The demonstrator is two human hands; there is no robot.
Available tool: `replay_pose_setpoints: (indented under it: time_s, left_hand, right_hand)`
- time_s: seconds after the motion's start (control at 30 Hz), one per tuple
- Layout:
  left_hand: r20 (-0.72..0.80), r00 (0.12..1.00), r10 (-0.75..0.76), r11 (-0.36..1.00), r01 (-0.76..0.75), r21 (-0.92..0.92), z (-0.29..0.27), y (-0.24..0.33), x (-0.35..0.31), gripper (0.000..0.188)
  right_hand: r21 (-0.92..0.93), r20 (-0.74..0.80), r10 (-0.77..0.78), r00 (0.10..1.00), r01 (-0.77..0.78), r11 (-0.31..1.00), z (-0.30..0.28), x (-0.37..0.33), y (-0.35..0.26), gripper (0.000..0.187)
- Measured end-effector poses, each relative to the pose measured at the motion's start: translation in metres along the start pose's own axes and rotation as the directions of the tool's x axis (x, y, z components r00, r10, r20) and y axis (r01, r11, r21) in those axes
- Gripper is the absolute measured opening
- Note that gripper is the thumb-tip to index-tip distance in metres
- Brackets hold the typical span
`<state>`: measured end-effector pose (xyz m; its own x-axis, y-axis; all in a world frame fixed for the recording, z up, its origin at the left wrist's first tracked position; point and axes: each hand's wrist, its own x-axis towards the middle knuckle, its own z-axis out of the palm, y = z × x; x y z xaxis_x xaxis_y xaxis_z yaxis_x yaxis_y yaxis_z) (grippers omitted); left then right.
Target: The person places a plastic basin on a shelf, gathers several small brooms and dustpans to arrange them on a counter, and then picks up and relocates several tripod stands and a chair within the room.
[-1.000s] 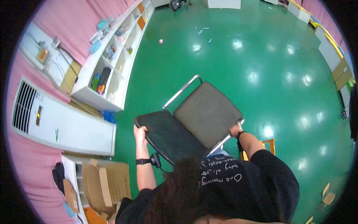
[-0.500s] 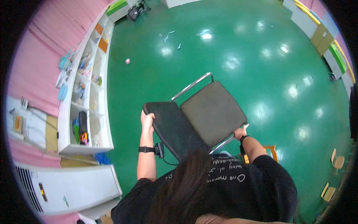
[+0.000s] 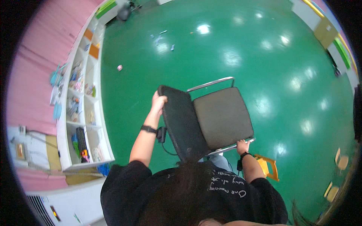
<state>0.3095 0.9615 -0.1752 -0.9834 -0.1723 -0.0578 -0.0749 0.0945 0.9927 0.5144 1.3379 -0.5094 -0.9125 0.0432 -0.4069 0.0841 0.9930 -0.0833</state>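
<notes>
A chair with a dark padded seat, a black mesh backrest and chrome tube arms is in front of me, its backrest toward my left. My left hand is closed around the far top corner of the backrest. On the near side, my right hand grips the chrome armrest beside the seat's near right corner. The far chrome armrest is untouched. Each wrist wears a black strap with a small device. The chair's legs are hidden beneath it.
White cubby shelves with toys line the left, below a pink curtain. A white air-conditioner unit stands near left. An orange-yellow small chair is by my right arm, wooden chairs farther right. Small litter and a pink object lie on the green floor.
The chair has turned a little and shifted to the right in view. Both hands keep their hold on it. More of the orange-yellow small chair shows now.
</notes>
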Motion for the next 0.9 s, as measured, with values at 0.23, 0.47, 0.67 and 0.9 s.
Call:
replay_pose_setpoints:
  time_s: [0.23,0.47,0.67,0.9]
  left_hand:
    - [0.141,0.99,-0.024,0.994,0.009,0.111,-0.031,-0.025,0.045,0.053]
    - [0.193,0.979,-0.062,0.978,0.021,0.21,-0.059,-0.058,0.094,0.056]
    - [0.327,0.943,-0.061,0.989,0.013,0.146,-0.038,-0.006,0.137,0.049]
    - [0.532,0.827,-0.183,0.962,0.041,0.268,-0.001,-0.051,0.118,0.05]
  right_hand:
    - [0.017,-0.158,-0.157,0.975,0.161,0.987,0.046,-0.041,-0.041,0.018]
    - [0.011,-0.097,-0.026,0.995,0.027,1.0,0.078,-0.049,-0.093,0.024]
    - [0.165,-0.051,0.006,0.999,0.003,0.986,0.013,-0.005,-0.111,0.029]
    - [0.281,-0.08,0.228,0.97,-0.197,0.939,0.097,-0.091,-0.157,0.021]
